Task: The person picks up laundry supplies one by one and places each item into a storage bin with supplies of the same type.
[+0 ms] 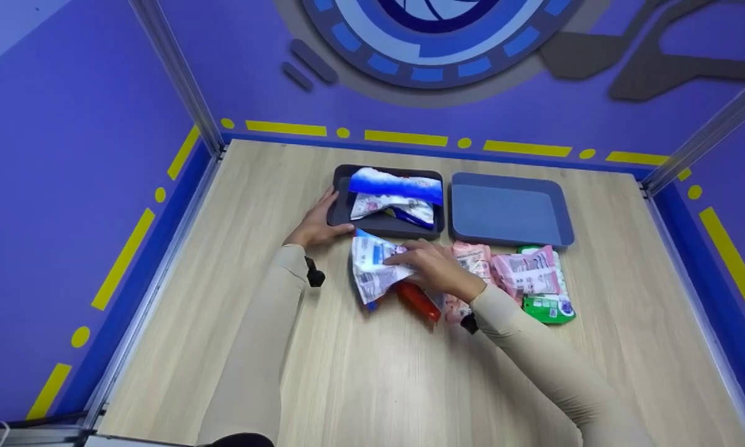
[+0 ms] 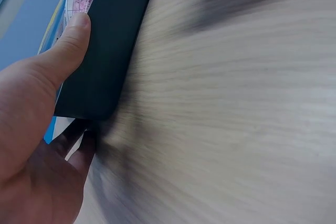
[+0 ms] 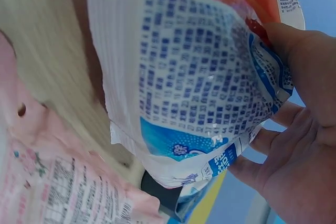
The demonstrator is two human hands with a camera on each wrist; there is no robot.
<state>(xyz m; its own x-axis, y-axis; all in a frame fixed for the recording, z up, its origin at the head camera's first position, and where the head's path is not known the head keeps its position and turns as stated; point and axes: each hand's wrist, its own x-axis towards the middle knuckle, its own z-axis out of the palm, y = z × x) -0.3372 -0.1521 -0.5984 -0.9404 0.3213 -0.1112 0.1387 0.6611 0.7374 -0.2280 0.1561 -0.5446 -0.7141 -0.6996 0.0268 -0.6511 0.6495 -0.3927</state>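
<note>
My left hand grips the near left corner of a dark grey tray. In the left wrist view the thumb lies over the rim while the fingers reach round the side. White-and-blue plastic bags lie inside that tray. Just in front of it, my right hand holds a white-and-blue plastic bag tilted above the table. The right wrist view shows small printed text on a bag pinched by the thumb and fingers. Something red shows below the right hand; whether it is a separate bag I cannot tell.
A blue-grey tray stands right of the dark one. Before it lie a pale pink packet, a pink packet and a green packet partly under the pink one. Purple walls bound the wooden table behind and at both sides.
</note>
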